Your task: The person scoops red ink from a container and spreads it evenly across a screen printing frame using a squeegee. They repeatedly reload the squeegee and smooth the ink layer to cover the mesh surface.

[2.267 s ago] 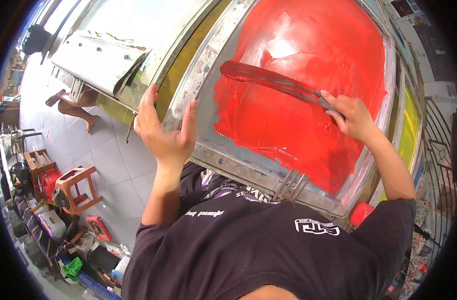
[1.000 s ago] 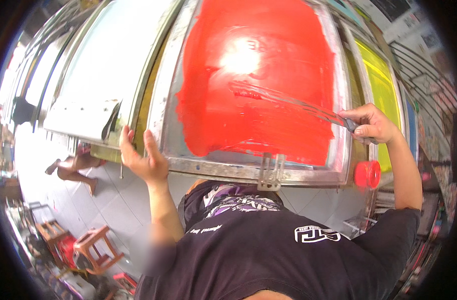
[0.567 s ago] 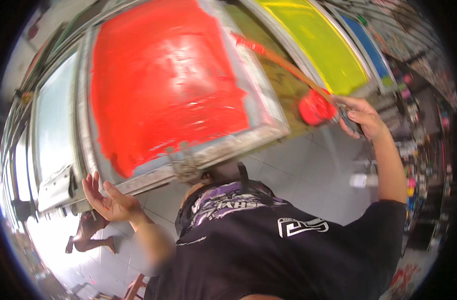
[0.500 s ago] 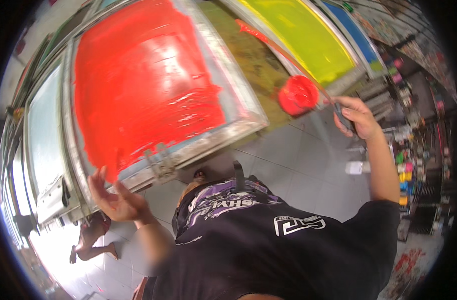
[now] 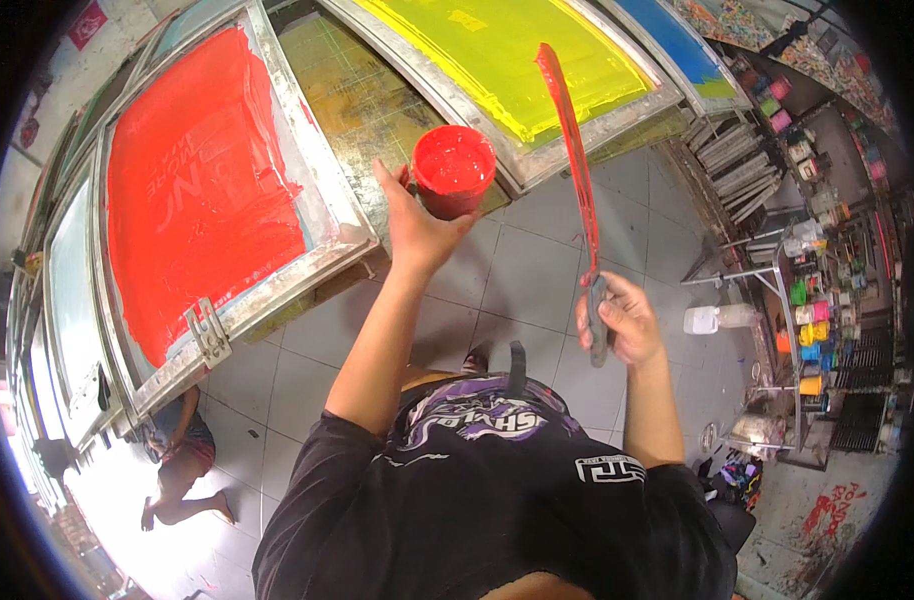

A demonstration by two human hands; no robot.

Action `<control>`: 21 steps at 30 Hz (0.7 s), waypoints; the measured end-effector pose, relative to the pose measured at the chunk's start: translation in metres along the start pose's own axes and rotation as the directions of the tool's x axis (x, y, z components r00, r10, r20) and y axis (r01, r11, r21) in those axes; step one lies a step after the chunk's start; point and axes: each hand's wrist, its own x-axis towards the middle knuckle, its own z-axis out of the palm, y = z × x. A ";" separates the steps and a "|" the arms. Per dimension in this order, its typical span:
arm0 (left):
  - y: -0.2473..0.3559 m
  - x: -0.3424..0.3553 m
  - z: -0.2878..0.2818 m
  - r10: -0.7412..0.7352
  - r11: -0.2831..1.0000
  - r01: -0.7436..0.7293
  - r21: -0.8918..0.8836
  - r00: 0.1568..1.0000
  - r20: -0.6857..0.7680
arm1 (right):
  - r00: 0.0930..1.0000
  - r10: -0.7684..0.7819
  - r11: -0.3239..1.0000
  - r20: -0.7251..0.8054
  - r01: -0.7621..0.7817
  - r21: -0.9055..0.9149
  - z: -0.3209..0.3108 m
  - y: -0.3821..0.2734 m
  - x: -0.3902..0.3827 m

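My left hand (image 5: 419,232) is closed around a round tub of red ink (image 5: 453,172), its open top facing up and its wall smeared red. The tub is by the table's front edge; whether it still rests on the table I cannot tell. My right hand (image 5: 624,320) grips the dark handle of a long ink spatula (image 5: 577,160). Red ink coats its blade, which points up and away, to the right of the tub. Left of the tub lies a framed printing screen (image 5: 347,245) spread with red ink (image 5: 197,190), with faint lettering in its mesh.
Beyond the tub are a yellow-inked screen (image 5: 537,70) and a blue one (image 5: 677,45). A metal hinge clamp (image 5: 208,332) sticks out from the red screen's near edge. At right stands a rack of ink containers (image 5: 812,325). Another person (image 5: 182,450) sits low at left.
My left hand has gone from the red screen's near corner to the tub and taken hold of it. The spatula has swung more upright in my right hand. The view has shifted.
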 end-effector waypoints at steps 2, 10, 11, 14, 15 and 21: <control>-0.011 0.007 -0.001 -0.025 0.996 0.028 -0.082 0.999 0.032 | 1.000 0.005 0.998 0.007 -0.005 0.063 0.001 -0.001 -0.006; 0.000 0.013 -0.003 0.020 0.994 -0.017 -0.106 1.000 0.023 | 0.999 0.016 0.991 0.033 -0.020 0.135 -0.021 -0.001 -0.021; -0.002 0.014 -0.003 0.033 0.998 -0.033 -0.050 0.999 0.006 | 0.999 0.005 0.991 0.033 -0.009 0.134 -0.021 0.000 -0.021; -0.006 0.017 -0.001 0.069 0.996 -0.069 0.048 0.998 -0.004 | 1.000 -0.017 0.992 0.017 0.015 0.127 -0.020 0.002 -0.023; -0.005 0.018 -0.001 0.079 0.996 -0.080 0.039 0.997 0.006 | 1.000 -0.020 0.992 0.014 0.018 0.123 -0.018 0.002 -0.022; 0.014 0.015 -0.006 0.048 0.999 -0.047 -0.013 0.998 0.042 | 1.000 -0.029 0.993 0.008 0.028 0.116 -0.019 0.002 -0.024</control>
